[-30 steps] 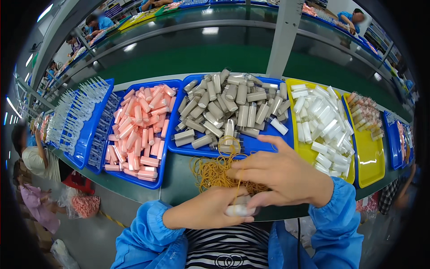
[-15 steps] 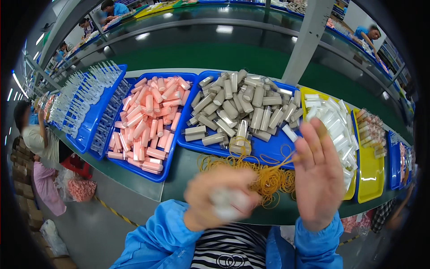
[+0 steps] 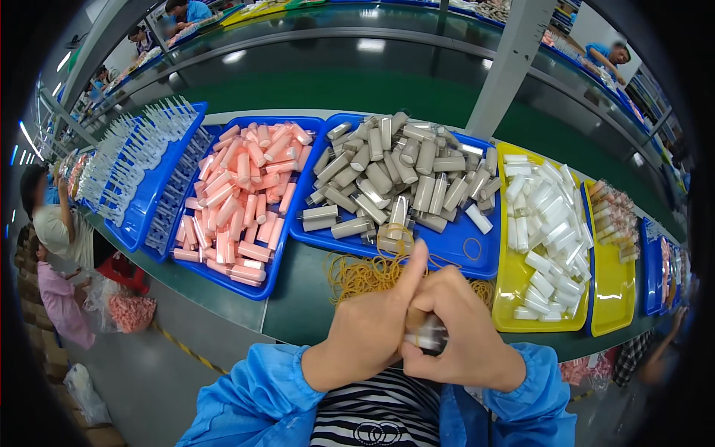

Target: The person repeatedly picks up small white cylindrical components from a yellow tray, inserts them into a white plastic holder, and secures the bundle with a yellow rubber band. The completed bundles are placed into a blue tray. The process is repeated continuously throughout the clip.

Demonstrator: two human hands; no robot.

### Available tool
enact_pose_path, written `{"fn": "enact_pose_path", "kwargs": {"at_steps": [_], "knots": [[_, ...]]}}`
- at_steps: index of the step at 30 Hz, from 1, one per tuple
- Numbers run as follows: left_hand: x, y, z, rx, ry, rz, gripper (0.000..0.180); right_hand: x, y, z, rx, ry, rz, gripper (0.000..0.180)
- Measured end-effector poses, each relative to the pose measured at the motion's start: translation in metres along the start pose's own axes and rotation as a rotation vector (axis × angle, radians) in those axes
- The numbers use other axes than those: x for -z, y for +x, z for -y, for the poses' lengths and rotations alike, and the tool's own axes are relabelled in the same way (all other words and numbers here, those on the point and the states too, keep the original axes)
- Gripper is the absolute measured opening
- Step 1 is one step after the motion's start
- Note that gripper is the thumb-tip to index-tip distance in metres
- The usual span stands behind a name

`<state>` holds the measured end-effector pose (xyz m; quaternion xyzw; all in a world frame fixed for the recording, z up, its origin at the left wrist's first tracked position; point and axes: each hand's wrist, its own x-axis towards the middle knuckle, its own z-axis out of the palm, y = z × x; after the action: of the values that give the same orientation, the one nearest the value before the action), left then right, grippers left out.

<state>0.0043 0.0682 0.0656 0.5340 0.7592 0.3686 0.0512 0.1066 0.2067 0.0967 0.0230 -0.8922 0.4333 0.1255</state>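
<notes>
At the near edge of the worktop (image 3: 298, 287), close before the wearer's striped shirt (image 3: 376, 417), both hands met around one pale bundle (image 3: 426, 341). Half a second earlier they were apart: the right was raised and spread near the heap of rubber bands (image 3: 357, 279), the left carrying the bundle alone. Meaning, as judged: the bundle now had two hands on it rather than one.

Right hand (image 3: 465, 331): closed in narrow, holding the bundle between thumb below and curled fingers above. Left hand (image 3: 369, 331): pressed in from the other side, index finger stretched up and forward; its inner fingers were hidden, so could not tell whether it gripped too. Whether a band circled the bundle: blurred, not certain.

Forearms in blue sleeves (image 3: 279, 384) rose from the lower edge and converged, wrists turned inward.

Beyond the heap, blue tray (image 3: 489, 261) with grey pieces (image 3: 402, 164); one loose band (image 3: 471, 258) lay on its floor. Pink pieces (image 3: 242, 186) to the left, white pieces (image 3: 551, 216) to the right.
</notes>
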Motion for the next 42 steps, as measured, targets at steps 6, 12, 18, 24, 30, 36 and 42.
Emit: {"fn": "enact_pose_path", "kwargs": {"at_steps": [6,12,18,24,30,36,42], "knots": [[0.000,0.000,0.001,0.170,-0.507,0.002,0.090,0.015,0.004,0.002,-0.042,0.193,-0.008,0.064],[0.002,0.005,0.004,0.427,-1.212,0.217,0.068,0.003,-0.011,-0.012,0.190,-0.226,-0.168,0.077],[0.007,0.000,0.001,0.448,-1.403,0.326,0.058,0.008,-0.011,-0.017,0.227,-0.267,-0.201,0.069],[0.002,-0.008,0.019,0.482,-1.434,0.400,0.064,0.006,-0.015,-0.020,0.259,-0.219,-0.123,0.069],[0.001,-0.017,0.015,0.504,-1.469,0.316,0.048,0.006,-0.019,-0.024,0.246,-0.271,-0.171,0.067],[0.000,-0.023,0.020,0.522,-1.389,0.285,0.053,-0.001,-0.018,-0.027,0.293,-0.369,-0.220,0.062],[-0.014,-0.021,0.003,0.575,-1.352,0.222,0.052,0.010,-0.030,-0.025,0.293,-0.395,-0.157,0.073]]}}
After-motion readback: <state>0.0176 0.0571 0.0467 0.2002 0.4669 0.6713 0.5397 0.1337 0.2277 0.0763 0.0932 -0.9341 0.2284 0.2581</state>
